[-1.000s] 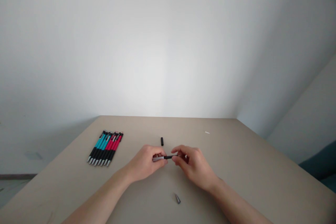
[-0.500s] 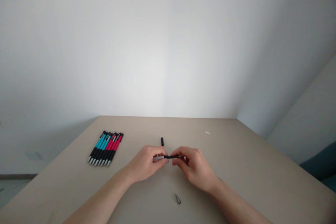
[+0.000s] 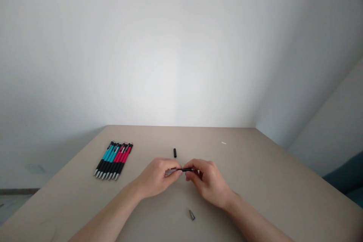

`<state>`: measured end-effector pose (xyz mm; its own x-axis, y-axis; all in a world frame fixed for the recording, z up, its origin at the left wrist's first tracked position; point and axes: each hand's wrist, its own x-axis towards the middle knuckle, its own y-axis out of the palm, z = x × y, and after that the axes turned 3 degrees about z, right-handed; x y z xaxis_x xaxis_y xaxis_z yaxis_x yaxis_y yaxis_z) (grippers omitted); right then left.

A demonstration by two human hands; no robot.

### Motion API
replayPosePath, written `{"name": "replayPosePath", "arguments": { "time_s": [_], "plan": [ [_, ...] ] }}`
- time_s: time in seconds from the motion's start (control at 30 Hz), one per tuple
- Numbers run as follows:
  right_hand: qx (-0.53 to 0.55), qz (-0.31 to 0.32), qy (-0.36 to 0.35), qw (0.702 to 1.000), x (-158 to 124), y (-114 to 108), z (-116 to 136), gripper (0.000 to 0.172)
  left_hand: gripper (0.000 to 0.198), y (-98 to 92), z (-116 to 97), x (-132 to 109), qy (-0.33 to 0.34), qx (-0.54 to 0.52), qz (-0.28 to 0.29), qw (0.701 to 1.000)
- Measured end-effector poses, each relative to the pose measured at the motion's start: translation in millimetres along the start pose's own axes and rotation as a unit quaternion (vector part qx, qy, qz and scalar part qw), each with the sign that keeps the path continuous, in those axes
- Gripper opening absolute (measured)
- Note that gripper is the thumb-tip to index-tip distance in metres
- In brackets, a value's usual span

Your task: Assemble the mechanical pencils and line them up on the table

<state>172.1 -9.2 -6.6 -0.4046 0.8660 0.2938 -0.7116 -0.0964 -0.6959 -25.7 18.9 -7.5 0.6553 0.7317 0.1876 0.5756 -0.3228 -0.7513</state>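
Note:
Between both hands, at the centre, is a thin black pen part (image 3: 187, 169). My left hand (image 3: 159, 177) is closed on its left end, where a greyish piece shows between the fingers. My right hand (image 3: 211, 181) pinches the black part from the right side. The hands are close together, above the table. Beyond them lies a short black tube (image 3: 175, 152). Nearer to me a small grey metal cone tip (image 3: 192, 214) rests on the table.
A row of several blue and red pens (image 3: 113, 160) with black grips lies at the left of the beige table (image 3: 255, 166). A small white strip (image 3: 224, 143) is at the back right. White walls stand behind and at the right; dark blue cloth (image 3: 347, 176) shows at the right edge.
Less of the greyish piece shows between my left fingers, and the black part sits slightly further left. My hands have otherwise hardly moved.

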Motion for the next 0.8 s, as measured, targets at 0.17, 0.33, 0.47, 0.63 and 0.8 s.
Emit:
{"name": "replayPosePath", "arguments": {
  "time_s": [0.17, 0.33, 0.47, 0.63, 0.8],
  "plan": [
    [-0.039, 0.0, -0.016, 0.999, 0.5, 1.3, -1.6, 0.037, 0.017, 1.5, 2.2, -0.2, -0.018, 0.013, -0.018, 1.0],
    [-0.01, -0.005, -0.003, 1.0, -0.1, 1.2, -1.3, 0.014, 0.021, -0.2, 0.5, -0.5, 0.011, 0.016, -0.004, 1.0],
    [-0.029, -0.005, -0.019, 0.999, -0.1, -0.6, -1.5, 0.018, 0.021, 0.1, 0.0, -0.8, 0.007, 0.025, -0.002, 1.0],
    [-0.055, 0.017, -0.03, 0.998, 0.6, 0.6, -1.8, 0.036, 0.015, 1.0, 2.3, -0.2, -0.013, 0.043, -0.013, 0.999],
    [-0.045, 0.017, -0.012, 0.999, -0.1, 4.2, -3.3, 0.034, 0.017, -2.9, -2.0, -2.4, 0.02, 0.058, 0.003, 0.998]
  ]
}}
